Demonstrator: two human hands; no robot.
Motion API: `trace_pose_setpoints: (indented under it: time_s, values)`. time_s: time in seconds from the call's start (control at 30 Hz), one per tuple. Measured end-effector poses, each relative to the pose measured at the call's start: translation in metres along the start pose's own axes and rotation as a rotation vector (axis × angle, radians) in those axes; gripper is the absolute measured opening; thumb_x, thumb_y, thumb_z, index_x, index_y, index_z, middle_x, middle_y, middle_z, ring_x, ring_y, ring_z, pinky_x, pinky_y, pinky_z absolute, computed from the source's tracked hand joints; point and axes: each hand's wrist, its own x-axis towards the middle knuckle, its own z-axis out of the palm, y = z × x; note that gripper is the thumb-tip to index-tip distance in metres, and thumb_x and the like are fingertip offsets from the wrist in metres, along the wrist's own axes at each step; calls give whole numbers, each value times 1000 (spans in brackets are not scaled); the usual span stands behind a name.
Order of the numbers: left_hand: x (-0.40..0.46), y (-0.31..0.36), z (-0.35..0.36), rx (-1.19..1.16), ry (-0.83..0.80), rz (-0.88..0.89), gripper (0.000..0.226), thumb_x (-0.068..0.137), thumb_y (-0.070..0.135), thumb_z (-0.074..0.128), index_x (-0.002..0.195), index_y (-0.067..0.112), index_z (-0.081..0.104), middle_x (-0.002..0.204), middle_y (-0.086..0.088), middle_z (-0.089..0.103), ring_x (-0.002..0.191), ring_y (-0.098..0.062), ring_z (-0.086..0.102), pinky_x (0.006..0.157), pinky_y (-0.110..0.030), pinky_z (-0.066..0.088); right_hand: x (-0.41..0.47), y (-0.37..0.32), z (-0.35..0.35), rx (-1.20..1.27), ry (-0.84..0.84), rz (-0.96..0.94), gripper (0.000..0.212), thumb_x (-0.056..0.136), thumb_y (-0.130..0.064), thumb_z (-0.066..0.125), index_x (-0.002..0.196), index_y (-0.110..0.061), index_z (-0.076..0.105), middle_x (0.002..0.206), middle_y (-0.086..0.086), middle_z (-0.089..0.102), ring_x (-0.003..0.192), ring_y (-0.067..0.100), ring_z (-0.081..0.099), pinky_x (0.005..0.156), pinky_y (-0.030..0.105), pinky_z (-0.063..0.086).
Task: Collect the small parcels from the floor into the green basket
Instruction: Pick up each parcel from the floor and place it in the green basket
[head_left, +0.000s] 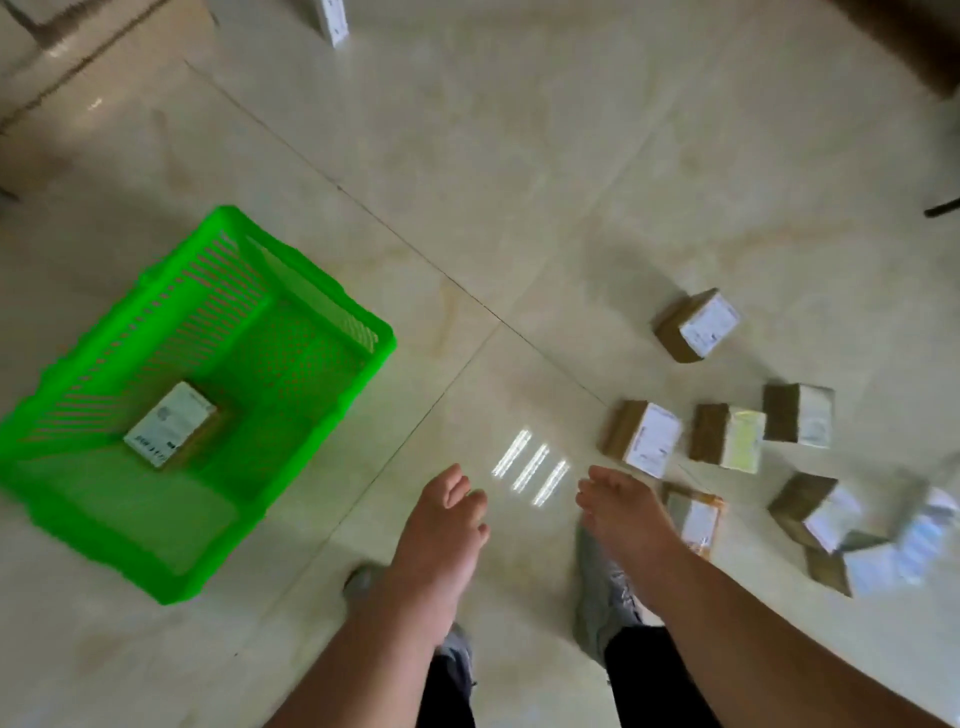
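The green basket (311, 291) stands on the tiled floor at the left, with one labelled brown parcel (174, 431) lying inside it. Several small brown parcels with white labels lie scattered on the floor at the right, among them one (698, 325) farthest away, one (644, 436) nearest my hands and one (696, 517) partly hidden behind my right wrist. My left hand (441, 530) hangs empty over bare floor between the basket and the parcels, fingers loosely apart. My right hand (621, 509) is also empty, fingers apart, just left of the nearest parcels.
My two feet in grey shoes (605, 592) stand below my hands. A large cardboard box (104, 57) sits at the top left, a white box (335, 21) at the top edge, and a dark chair leg (943, 208) at the right edge.
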Motion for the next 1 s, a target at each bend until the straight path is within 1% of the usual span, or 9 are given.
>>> trace_pose_setpoints:
  time_s: [0.13, 0.27, 0.37, 0.5, 0.6, 0.67, 0.73, 0.8, 1.0]
  values:
    - [4, -18, 72, 208, -15, 12, 58, 98, 9, 57, 152, 20, 42, 149, -2, 54, 122, -15, 61, 108, -38, 50, 27, 42, -55, 50, 18, 84, 38, 97, -16, 54, 135, -15, 59, 126, 11, 67, 120, 33, 64, 91, 37, 53]
    - [18, -36, 143, 324, -63, 5, 63, 94, 14, 59, 153, 20, 39, 152, 1, 49, 129, -16, 55, 113, -41, 44, 59, 80, -113, 86, 23, 134, 33, 97, -21, 54, 126, -9, 64, 118, 18, 69, 80, 19, 61, 71, 25, 50]
    - [42, -57, 193, 406, -36, 7, 58, 95, 14, 57, 151, 23, 42, 151, 2, 50, 131, -17, 54, 114, -41, 43, 87, 100, -152, 35, -38, 172, 70, 71, -76, 62, 121, -27, 63, 121, 10, 69, 78, 5, 61, 66, 14, 51]
    - [89, -83, 251, 542, -9, 26, 60, 95, 16, 56, 152, 22, 41, 155, 0, 49, 135, -16, 52, 116, -43, 41, 135, 123, -189, -712, -110, -13, 35, 101, -5, 47, 135, -4, 56, 143, 14, 54, 141, 29, 41, 112, 35, 40]
    - [128, -98, 291, 647, 0, 44, 58, 97, 17, 53, 153, 23, 40, 154, 2, 48, 134, -17, 51, 108, -31, 41, 196, 157, -191, -410, -76, 95, 34, 100, -8, 44, 127, -5, 64, 128, 14, 62, 103, 16, 52, 95, 37, 48]
    - [156, -108, 310, 754, -7, 69, 56, 99, 18, 51, 153, 18, 40, 142, 2, 53, 125, -17, 52, 97, -25, 38, 222, 155, -187, -231, 27, 84, 43, 103, -22, 33, 109, -24, 75, 93, -8, 61, 71, 6, 40, 73, 14, 43]
    - [187, -118, 323, 847, -5, 99, 54, 99, 17, 47, 152, 14, 40, 134, 4, 53, 121, -18, 51, 95, -25, 37, 243, 159, -177, -516, -9, 84, 32, 101, -28, 41, 103, -29, 73, 85, -9, 53, 85, 6, 49, 82, 15, 48]
    - [217, -128, 331, 892, 9, 105, 54, 98, 14, 46, 152, 12, 40, 149, -2, 50, 132, -23, 50, 98, -26, 38, 274, 165, -163, -51, -92, 233, 26, 97, -17, 52, 120, -17, 65, 108, 3, 59, 107, 21, 55, 97, 35, 50]
    - [277, -154, 334, 970, -56, 140, 47, 92, 5, 45, 136, 16, 57, 138, -1, 64, 122, -25, 63, 81, -23, 47, 343, 186, -124, 236, -117, 153, 43, 80, -7, 43, 112, -23, 68, 102, 0, 76, 91, 21, 71, 75, 33, 60]
